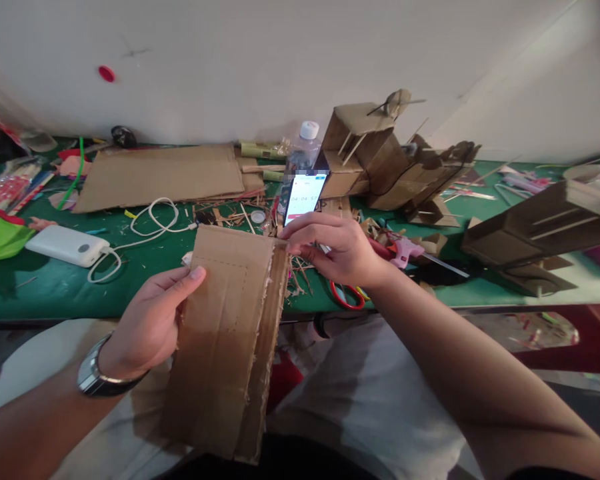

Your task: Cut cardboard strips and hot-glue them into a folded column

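Observation:
A folded piece of brown corrugated cardboard [220, 333] is held above my lap, tilted, with a dashed line marked on its face and a torn, ragged right edge. My left hand [155, 313] grips its left side, thumb on the front and the other fingers hidden behind. At the top right corner, the fingers of my right hand [333, 247] are pinched together on the cardboard's edge strip. Just behind that hand a phone [305, 197] stands propped up with a timer on its screen.
On the green table lie a white power bank [65, 247] with its cable, a flat cardboard sheet [165, 175], red-handled scissors [347, 297] and a pink glue gun [405, 253]. A clear bottle [304, 150] stands behind the phone. Cardboard models [360, 147] fill the right side.

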A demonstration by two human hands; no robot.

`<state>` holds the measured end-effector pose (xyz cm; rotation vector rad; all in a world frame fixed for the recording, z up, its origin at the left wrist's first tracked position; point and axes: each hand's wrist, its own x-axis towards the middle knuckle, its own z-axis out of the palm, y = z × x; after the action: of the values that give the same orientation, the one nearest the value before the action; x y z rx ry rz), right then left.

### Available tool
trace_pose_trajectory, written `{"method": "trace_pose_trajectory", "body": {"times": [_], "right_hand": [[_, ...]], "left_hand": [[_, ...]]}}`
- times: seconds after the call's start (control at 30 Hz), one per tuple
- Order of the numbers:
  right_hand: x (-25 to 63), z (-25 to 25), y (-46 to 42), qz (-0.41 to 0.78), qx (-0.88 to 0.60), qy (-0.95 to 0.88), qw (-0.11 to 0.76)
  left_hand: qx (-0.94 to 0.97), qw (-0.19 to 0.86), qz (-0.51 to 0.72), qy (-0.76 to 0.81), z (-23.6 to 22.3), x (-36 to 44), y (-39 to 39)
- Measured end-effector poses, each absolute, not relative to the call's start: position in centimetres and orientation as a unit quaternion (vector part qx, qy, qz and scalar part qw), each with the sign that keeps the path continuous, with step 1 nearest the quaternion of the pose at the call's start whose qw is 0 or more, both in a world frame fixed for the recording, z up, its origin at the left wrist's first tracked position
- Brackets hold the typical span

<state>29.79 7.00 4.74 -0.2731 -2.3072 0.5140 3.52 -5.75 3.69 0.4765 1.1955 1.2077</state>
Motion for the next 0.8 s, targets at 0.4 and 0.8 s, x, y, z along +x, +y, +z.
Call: {"method": "trace_pose_trajectory", "body": {"times": [0.4,0.8], "right_hand": [[29.5,4.3,6.5,0.219,-0.141,-0.882,0.392],[28.8,3.4,6.1,0.162,-0.188,-0.888,0.388]], "left_hand": [[0.259,0.636,0.525,0.503,3.1,2.9,-6.2],[0.248,0.62,0.54,0.512,3.4,3.2,-6.1]]}}
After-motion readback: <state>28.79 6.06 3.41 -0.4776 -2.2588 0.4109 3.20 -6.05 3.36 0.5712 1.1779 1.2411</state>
